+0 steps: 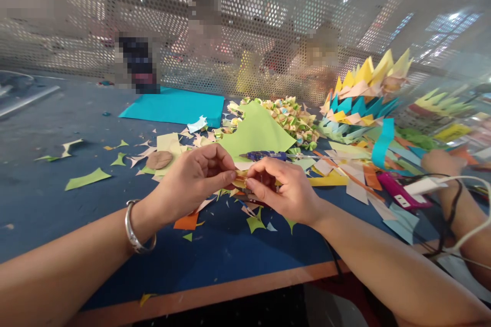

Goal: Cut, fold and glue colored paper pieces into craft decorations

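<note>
Between my two hands, low over the blue table (pixel 215 260), is a small yellow paper piece (pixel 240 181). My left hand (pixel 199 176) pinches its left end between thumb and forefinger. The fingers of my right hand (pixel 282 186) pinch its right end. Just beyond them lie a dark blue pen (pixel 266 156) and a large green paper sheet (pixel 259 130). Behind the sheet is a heap of small folded paper pieces (pixel 293 117).
A turquoise sheet (pixel 180 106) lies at the back left. Layered paper crowns (pixel 362 97) stand at the back right. Scraps surround my hands. At right are a magenta power block (pixel 401 191) with cables and another person's hand (pixel 443 163). A perforated metal screen (pixel 245 25) rises behind.
</note>
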A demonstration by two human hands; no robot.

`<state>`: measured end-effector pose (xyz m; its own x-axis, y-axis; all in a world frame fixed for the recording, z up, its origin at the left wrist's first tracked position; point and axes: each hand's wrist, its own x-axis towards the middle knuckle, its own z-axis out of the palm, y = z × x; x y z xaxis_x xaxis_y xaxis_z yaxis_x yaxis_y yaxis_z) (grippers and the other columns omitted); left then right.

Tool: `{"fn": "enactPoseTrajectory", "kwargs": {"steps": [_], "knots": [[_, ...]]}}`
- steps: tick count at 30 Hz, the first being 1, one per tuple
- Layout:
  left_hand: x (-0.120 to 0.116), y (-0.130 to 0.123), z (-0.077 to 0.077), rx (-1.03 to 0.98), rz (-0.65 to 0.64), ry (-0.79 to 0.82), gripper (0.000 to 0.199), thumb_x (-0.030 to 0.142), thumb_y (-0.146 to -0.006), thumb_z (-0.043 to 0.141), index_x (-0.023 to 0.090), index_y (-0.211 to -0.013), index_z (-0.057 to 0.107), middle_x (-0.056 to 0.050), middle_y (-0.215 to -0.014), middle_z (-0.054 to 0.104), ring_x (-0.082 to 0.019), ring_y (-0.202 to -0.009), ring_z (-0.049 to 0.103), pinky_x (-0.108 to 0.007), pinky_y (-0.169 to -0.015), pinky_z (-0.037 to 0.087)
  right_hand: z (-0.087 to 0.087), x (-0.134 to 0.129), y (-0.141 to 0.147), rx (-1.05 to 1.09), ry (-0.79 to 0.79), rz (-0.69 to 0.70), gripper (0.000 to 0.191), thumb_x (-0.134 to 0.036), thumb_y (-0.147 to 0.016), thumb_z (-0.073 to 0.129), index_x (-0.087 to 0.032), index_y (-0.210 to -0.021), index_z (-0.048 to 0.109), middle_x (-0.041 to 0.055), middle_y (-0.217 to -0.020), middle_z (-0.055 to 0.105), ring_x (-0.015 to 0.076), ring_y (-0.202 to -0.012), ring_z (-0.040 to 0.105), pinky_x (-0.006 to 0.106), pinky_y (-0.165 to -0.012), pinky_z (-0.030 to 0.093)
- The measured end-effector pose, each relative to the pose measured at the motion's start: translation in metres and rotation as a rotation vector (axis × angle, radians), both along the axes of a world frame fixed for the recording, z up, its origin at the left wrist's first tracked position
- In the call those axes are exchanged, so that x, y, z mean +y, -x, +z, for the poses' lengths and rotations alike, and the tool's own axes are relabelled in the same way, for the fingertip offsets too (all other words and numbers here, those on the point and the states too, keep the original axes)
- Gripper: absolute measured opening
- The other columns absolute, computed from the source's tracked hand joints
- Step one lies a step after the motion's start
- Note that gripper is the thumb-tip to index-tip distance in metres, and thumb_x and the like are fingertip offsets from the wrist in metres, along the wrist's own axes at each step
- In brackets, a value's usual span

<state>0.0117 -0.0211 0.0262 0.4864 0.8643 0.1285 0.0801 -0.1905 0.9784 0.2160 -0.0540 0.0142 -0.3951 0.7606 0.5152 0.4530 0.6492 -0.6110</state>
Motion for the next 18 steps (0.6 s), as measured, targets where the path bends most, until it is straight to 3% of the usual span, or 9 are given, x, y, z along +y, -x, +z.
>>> {"fn": "enactPoseTrajectory", "kwargs": {"steps": [18], "knots": [[-0.0017,-0.0012,-0.0002,-0.077,0.072,-0.086,0.010,0.019,-0.076,0.068,0.017,-0.078,0.059,0.000,-0.069,0.061,-0.010,-0.061,0.058,-0.022,-0.055,0.050,0.0003,-0.0001,0.0014,0.086,0.102,0.026,0.009,-0.026,-0.088,0.067,-0.018,-0.086,0.062,-0.0020,-0.068,0.061,0.0075,-0.050,0.053,0.021,-0.046,0.043]]}}
